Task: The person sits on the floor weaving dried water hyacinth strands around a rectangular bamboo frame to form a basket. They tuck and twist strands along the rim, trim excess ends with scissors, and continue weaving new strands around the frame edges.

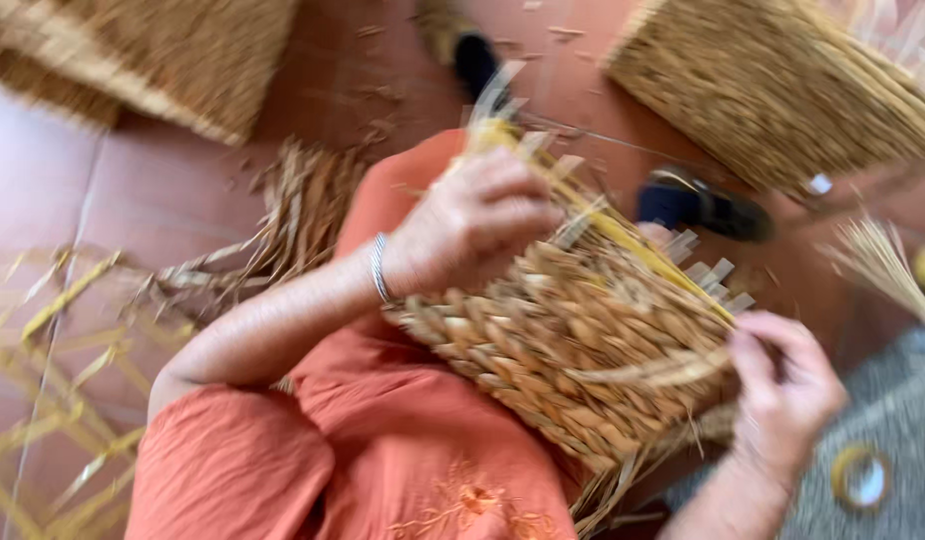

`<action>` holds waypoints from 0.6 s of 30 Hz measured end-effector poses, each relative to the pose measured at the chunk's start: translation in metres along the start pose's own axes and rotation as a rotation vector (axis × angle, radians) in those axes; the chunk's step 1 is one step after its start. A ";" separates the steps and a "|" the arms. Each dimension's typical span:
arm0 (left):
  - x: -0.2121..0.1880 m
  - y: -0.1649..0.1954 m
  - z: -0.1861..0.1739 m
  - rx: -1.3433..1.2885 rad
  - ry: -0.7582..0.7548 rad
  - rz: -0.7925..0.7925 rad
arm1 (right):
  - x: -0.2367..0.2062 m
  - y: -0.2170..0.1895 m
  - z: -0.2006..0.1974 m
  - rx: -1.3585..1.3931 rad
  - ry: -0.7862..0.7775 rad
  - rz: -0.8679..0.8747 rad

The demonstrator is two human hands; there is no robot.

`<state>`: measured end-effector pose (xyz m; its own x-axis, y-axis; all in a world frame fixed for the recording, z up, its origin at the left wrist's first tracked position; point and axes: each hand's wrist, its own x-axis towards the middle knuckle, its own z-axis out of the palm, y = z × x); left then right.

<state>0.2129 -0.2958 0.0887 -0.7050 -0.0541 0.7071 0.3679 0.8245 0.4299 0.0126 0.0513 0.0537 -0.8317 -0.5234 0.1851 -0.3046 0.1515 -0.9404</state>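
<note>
A half-woven straw basket (573,345) of braided tan fibre rests on my lap, over orange cloth. My left hand (473,222), with thin metal bangles on the wrist, grips the basket's upper rim among loose upright strands. My right hand (783,385) pinches a braided straw strand (653,372) at the basket's right side, pulling it across the weave. The frame is motion-blurred.
Finished woven straw pieces lie at top left (153,55) and top right (783,90). Loose straw strips (293,215) and a yellow open-lattice frame (63,380) sit on the red tile floor at left. A dark sandal (698,205) is beyond the basket. A tape roll (861,478) lies at lower right.
</note>
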 end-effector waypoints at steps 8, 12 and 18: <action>-0.177 -0.135 -0.138 0.204 0.350 -0.949 | 0.082 0.066 0.001 0.276 0.045 0.274; -0.257 -0.171 -0.132 0.322 0.134 -1.299 | 0.091 0.088 0.001 0.295 0.125 0.380; -0.278 -0.183 -0.103 0.385 -0.287 -1.739 | 0.097 0.087 0.010 0.284 0.190 0.456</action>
<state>0.4037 -0.4893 -0.1286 -0.1770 -0.8540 -0.4892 -0.9456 0.0098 0.3251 -0.0903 0.0055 -0.0132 -0.9267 -0.2937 -0.2344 0.2199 0.0818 -0.9721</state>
